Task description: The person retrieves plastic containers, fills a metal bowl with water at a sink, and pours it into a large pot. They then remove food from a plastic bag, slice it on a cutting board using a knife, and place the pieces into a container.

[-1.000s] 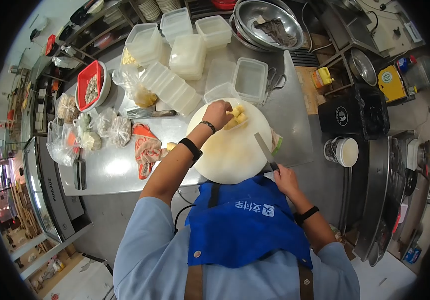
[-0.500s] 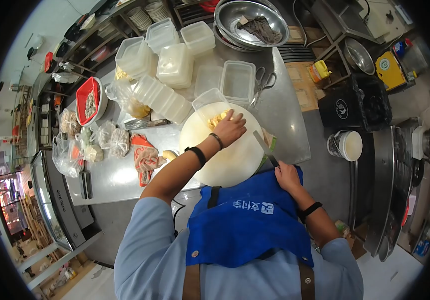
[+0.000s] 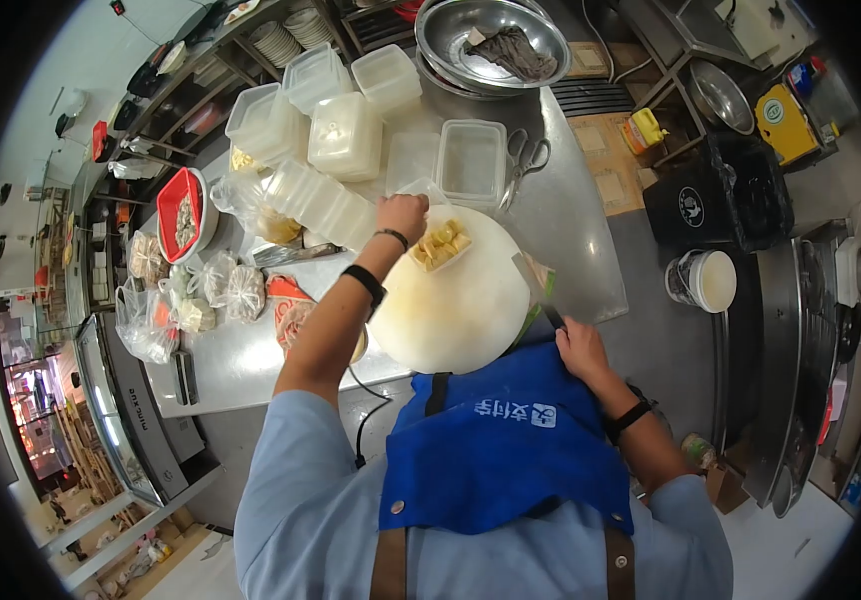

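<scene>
On the steel table lies a round white cutting board (image 3: 451,320). A clear plastic container (image 3: 441,262) with pale yellow chunks (image 3: 440,244) rests at the board's far side, tilted towards me. My left hand (image 3: 404,216) is closed at the container's far left edge; its fingertips are hard to make out. My right hand (image 3: 581,348) is wrapped round the dark handle of a knife (image 3: 537,280), whose blade points away over the board's right edge. A green-and-white packet (image 3: 541,277) sits partly under the blade.
Clear containers (image 3: 346,135) stand stacked behind the board, with an empty one (image 3: 472,162) and scissors (image 3: 526,163) to their right. Steel bowls (image 3: 491,45) are at the back. Bagged food (image 3: 245,292), a red basket (image 3: 180,212) and a cloth (image 3: 291,308) lie left.
My left hand has moved from over the yellow chunks to the container's far left edge, and its spread fingers have closed. The knife has shifted slightly right with my right hand.
</scene>
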`<state>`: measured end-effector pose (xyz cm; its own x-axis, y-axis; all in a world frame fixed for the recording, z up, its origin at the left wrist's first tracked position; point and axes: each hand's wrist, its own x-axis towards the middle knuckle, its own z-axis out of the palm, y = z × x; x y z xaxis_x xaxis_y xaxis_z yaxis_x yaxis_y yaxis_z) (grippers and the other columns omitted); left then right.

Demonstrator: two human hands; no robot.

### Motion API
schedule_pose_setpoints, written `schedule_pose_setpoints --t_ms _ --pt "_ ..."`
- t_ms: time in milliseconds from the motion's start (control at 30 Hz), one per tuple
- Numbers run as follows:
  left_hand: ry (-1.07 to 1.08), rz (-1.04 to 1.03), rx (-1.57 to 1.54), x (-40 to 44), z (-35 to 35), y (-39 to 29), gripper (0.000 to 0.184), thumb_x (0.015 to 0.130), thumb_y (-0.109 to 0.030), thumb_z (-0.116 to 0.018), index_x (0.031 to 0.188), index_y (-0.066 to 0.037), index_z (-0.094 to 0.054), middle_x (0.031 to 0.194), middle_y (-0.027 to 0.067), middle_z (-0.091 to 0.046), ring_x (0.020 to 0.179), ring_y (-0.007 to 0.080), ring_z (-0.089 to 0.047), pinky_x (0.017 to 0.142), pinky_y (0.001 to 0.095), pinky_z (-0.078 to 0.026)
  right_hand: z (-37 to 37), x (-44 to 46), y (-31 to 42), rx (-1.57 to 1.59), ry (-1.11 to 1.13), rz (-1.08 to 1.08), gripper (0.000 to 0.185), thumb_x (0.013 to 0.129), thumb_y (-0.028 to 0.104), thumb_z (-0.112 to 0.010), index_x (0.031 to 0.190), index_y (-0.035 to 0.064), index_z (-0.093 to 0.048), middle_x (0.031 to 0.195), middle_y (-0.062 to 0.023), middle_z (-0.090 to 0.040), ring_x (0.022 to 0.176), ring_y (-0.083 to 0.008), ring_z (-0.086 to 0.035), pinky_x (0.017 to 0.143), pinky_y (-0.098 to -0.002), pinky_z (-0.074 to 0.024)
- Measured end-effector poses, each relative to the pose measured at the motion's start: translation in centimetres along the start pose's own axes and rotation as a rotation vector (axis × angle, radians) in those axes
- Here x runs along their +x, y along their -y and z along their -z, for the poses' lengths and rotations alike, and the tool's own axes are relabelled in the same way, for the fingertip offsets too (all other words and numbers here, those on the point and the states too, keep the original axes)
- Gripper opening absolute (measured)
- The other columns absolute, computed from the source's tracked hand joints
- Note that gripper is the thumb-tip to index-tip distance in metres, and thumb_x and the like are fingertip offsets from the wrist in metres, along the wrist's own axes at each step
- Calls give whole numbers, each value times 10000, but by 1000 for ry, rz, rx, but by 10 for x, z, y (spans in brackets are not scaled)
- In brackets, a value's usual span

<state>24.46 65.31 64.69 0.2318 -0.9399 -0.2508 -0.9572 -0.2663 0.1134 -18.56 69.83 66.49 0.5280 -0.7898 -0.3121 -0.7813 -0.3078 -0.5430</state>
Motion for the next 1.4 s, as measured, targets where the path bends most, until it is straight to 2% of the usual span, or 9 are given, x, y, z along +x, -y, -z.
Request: schedule_pose_setpoints --t_ms 67,267,367,567,700,933,1133,1233,1400 --pt "278 -112 219 14 -12 14 191 891 -222 -640 1024 -201 -776 1023 72 -771 1041 246 -717 1019 634 -391 -1 1 2 27 -7 15 199 939 165 -605 994 -23 -641 871 -289 -691 853 -495 -664 793 -575 -520" --pt "428 -82 391 9 -4 7 246 945 -171 -588 1084 -155 -790 1178 93 -757 1189 331 -671 1161 736 -208 -4 4 4 20 -20 38 205 943 177 -601 989 -20 -637 865 -286 -687 847 -500 -659 781 -584 -513" --pt "498 -66 343 -1 8 -3 259 933 -103 -591 1103 -140 -783 1164 118 -754 1185 319 -670 1159 713 -224 -4 4 5 17 -27 36 206 946 182 -599 980 -18 -636 867 -286 -687 848 -496 -660 778 -583 -512" --pt "159 -131 -79 -26 11 -3 179 860 -282 -704 987 -168 -759 974 65 -759 1017 300 -704 997 597 -429 -5 3 10 77 -77 31 201 948 176 -595 961 -21 -629 841 -290 -680 820 -497 -659 765 -583 -512" --pt "160 -193 75 -40 -3 -16 243 764 -305 -781 966 -172 -757 940 85 -765 973 285 -717 927 489 -488 -7 3 13 84 -89 48 198 947 170 -593 961 -25 -628 829 -293 -675 811 -504 -653 762 -582 -513" --pt "1 -166 -217 9 -4 43 232 817 -297 -740 994 -150 -761 984 124 -768 945 335 -727 824 461 -572 -5 0 21 33 -71 43 201 944 175 -596 962 -22 -629 837 -288 -679 821 -502 -655 769 -583 -513" --pt "285 -284 323 16 2 27 183 910 -171 -650 1043 -157 -775 1078 120 -766 1030 291 -728 891 482 -559 -6 0 27 48 -47 39 219 937 181 -602 1014 -18 -650 874 -282 -695 852 -495 -664 787 -574 -524" --pt "285 -224 387 15 -22 31 190 903 -248 -644 991 -164 -789 1072 109 -767 1011 301 -723 924 434 -559 -7 -2 27 55 -55 22 227 934 179 -604 1038 -16 -657 885 -281 -698 861 -494 -667 797 -570 -528" --pt "459 -281 60 12 -4 28 229 882 -243 -629 998 -158 -808 1091 113 -766 1029 310 -718 947 422 -557 -4 -6 25 73 -54 -11 227 937 177 -600 1044 -14 -659 889 -285 -697 861 -497 -666 804 -573 -526"
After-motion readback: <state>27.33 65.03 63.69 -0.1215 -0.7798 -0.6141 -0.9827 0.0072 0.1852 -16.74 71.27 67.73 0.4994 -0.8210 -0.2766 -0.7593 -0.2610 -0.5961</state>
